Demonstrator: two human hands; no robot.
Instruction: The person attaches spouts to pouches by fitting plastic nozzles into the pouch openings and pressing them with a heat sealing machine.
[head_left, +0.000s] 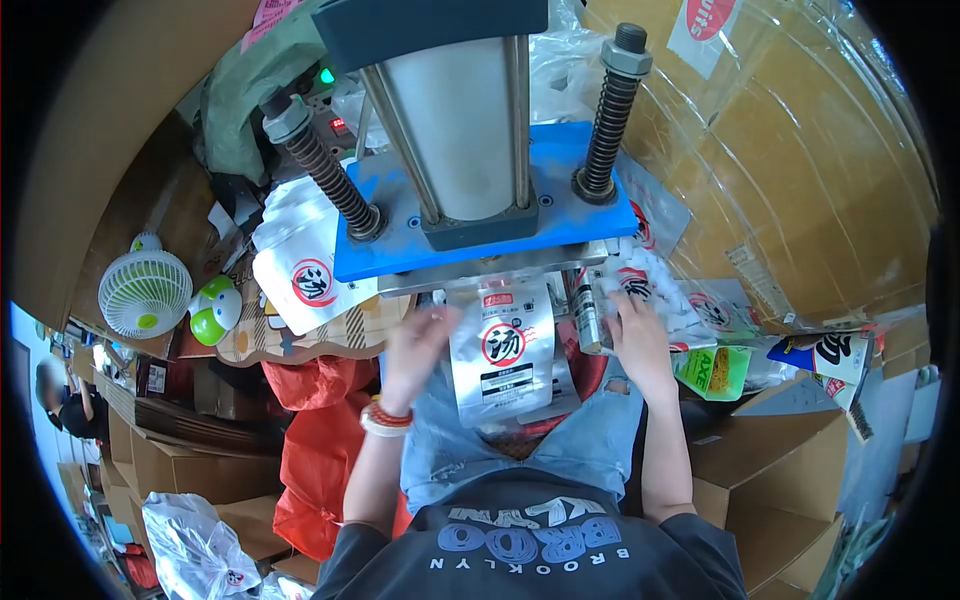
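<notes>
Packing workshop, tall press [455,130] beyond left hand [420,348] and right hand [638,335], printed pouch [503,375] between them, more pouches [300,265] beyond the left hand, open cardboard box [770,475] right of the right hand.

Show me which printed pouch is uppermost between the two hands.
The silver pouch above the lap, its red circle fully showing; another pouch peeks out beneath it, and the others sit off to either side of the press.

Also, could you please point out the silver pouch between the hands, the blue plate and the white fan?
Silver pouch [503,347]: head view, on its printed front.
Blue plate [565,225]: head view, on the right part of its top face.
White fan [145,293]: head view, on its round grille.
</notes>
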